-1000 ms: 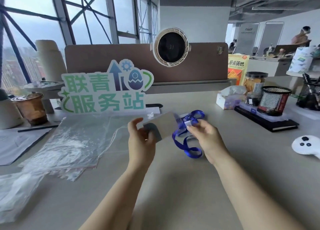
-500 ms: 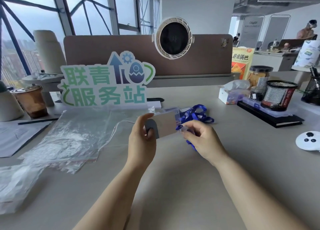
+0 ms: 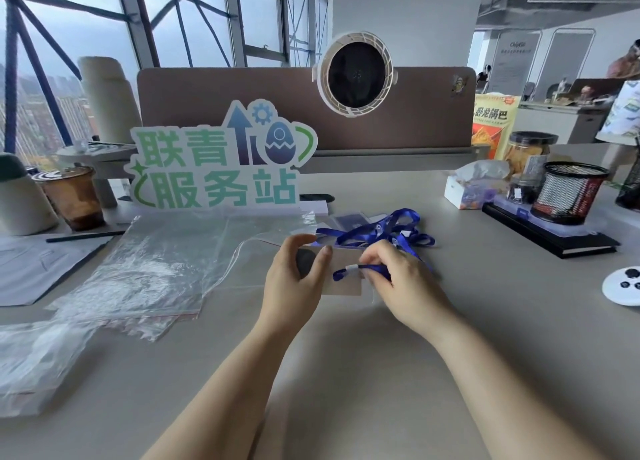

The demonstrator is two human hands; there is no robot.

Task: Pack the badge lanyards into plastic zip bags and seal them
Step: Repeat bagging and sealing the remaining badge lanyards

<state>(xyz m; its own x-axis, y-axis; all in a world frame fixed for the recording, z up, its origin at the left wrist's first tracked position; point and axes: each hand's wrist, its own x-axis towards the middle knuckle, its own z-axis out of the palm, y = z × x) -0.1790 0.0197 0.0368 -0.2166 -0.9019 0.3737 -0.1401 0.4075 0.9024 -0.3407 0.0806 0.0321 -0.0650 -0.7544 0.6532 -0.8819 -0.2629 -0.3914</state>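
Presently my left grip point(image 3: 294, 279) is holding the badge card point(image 3: 343, 283) and my right grip point(image 3: 405, 283) is pinching its blue lanyard point(image 3: 372, 269) at the middle of the worktop point(image 3: 346, 373); bundling, I judge. Next I am needing a zip bag point(image 3: 166, 269) from the left edge.

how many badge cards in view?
2. One badge card in the left hand, right hand pinching its strap; another flat behind the loose lanyards. More may hide underneath.

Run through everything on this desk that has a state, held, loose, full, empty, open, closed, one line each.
Left hand: grips grey badge card by its left end.
Right hand: pinches blue lanyard strap beside its clip.
Clear plastic zip bags: lying flat, empty.
Brown plastic cup: holds a brown drink.
Black-lidded clear jar: closed.
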